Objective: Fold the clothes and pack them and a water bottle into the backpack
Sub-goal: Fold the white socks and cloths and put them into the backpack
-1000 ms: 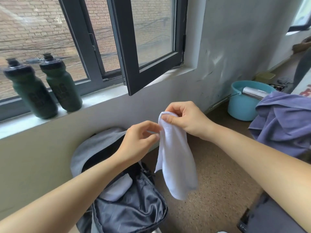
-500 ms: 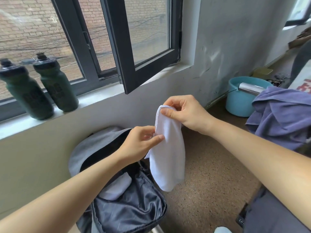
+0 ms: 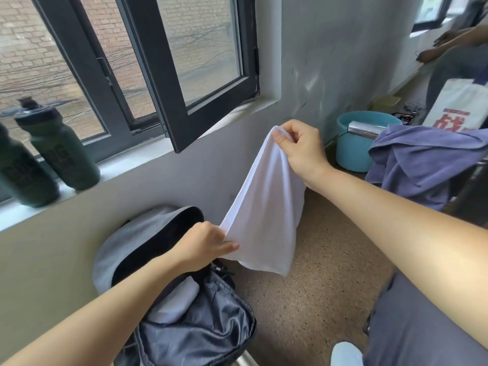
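Observation:
A white cloth (image 3: pixel 266 207) hangs stretched between my two hands above the floor. My right hand (image 3: pixel 301 151) pinches its top corner; my left hand (image 3: pixel 206 244) pinches its lower left edge. Below stands the open grey backpack (image 3: pixel 184 307) against the wall, with a folded white item (image 3: pixel 177 302) inside it. Two dark green water bottles (image 3: pixel 60 151) stand on the window sill at the left. A purple garment (image 3: pixel 422 162) lies draped at the right.
An open black window sash (image 3: pixel 184 75) juts into the room above the backpack. A light blue bucket (image 3: pixel 359 143) with a metal handle sits by the wall. Another person's arms (image 3: pixel 449 43) and a white bag (image 3: pixel 462 107) are at the far right. Speckled floor lies below.
My left hand has slid down the cloth's edge away from my right hand, pulling the cloth taut and spreading it out. My right hand has risen slightly.

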A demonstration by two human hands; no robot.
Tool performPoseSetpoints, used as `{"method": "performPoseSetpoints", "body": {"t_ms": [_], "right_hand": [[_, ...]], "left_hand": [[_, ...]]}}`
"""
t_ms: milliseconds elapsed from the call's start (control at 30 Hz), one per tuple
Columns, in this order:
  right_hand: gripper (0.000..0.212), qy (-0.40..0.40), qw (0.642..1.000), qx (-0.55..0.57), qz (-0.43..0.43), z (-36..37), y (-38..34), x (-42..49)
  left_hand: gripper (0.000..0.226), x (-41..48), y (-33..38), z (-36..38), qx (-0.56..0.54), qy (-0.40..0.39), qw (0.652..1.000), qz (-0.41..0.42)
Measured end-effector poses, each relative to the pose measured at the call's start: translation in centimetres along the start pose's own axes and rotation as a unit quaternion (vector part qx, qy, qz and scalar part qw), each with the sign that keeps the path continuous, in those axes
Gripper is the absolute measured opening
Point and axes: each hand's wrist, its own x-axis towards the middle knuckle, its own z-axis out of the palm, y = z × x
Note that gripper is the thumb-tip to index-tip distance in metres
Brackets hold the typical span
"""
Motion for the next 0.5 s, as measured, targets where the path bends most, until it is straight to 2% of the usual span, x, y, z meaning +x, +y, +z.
{"method": "performPoseSetpoints", "body": {"t_ms": [133, 200, 367, 433, 500], "right_hand": [[0.028, 0.032, 0.998, -0.018, 0.041, -1.9, 2.6, 1.6], [0.022, 0.025, 0.997, -0.034, 0.063, -2.8, 3.8, 2.2], [0.020, -0.048, 0.985, -0.107, 0.130, -3.5, 5.7, 2.4], [0.022, -0.071, 0.979, -0.115, 0.152, -3.4, 5.5, 2.2], [0.019, -0.065, 0.982, -0.090, 0.153, -2.9, 4.7, 1.9]], "left_hand": [[0.062, -0.1, -0.8, -2.6, -0.052, 0.076, 0.996, 0.018], [0.059, -0.2, -1.6, -3.8, -0.084, 0.140, 0.987, -0.009], [0.014, 0.3, -3.3, -5.4, -0.164, 0.302, 0.934, -0.099], [0.015, 0.4, -3.0, -5.7, -0.213, 0.336, 0.911, -0.109], [0.015, 0.4, -2.6, -6.1, -0.208, 0.379, 0.896, -0.096]]}}
